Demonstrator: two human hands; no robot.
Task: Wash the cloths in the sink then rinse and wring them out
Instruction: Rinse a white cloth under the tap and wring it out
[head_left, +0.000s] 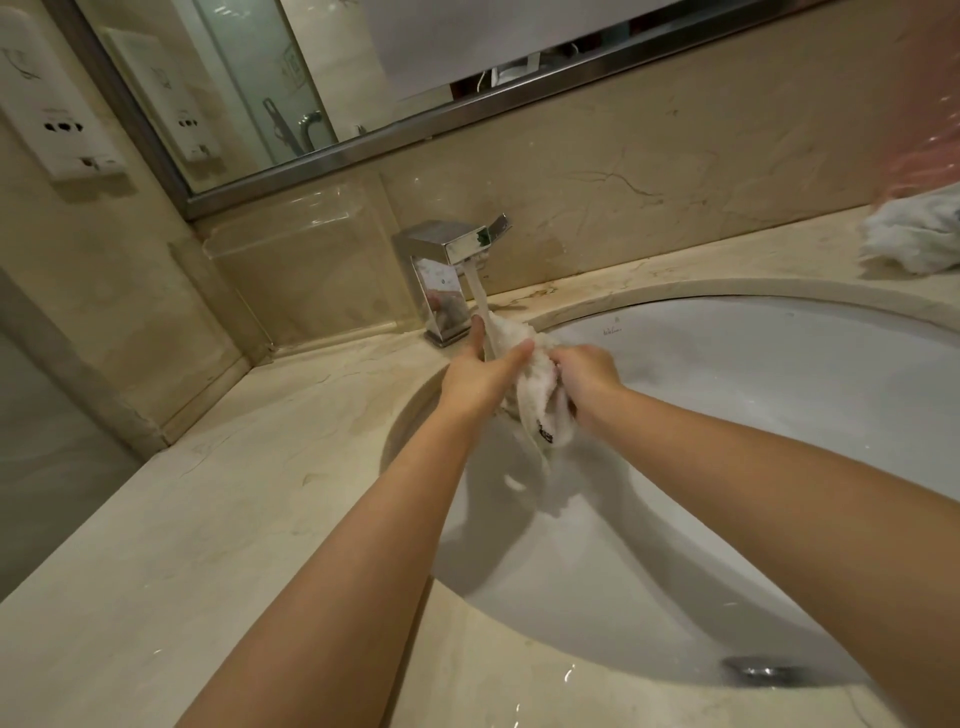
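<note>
A small white cloth (535, 400) with a dark label hangs bunched between both hands over the white sink (779, 395), right under the stream of water running from the chrome faucet (447, 260). My left hand (480, 371) holds the cloth's left side, with thumb and forefinger stretched up along it. My right hand (584, 376) grips the cloth's right side with curled fingers. Another white cloth (914, 234) lies crumpled on the counter at the far right.
A beige marble counter (234, 493) surrounds the sink, with a mirror (311, 78) above the backsplash. A wall socket panel (57, 104) is at the upper left. The sink drain (763, 670) sits at the bottom right. A clear acrylic panel stands left of the faucet.
</note>
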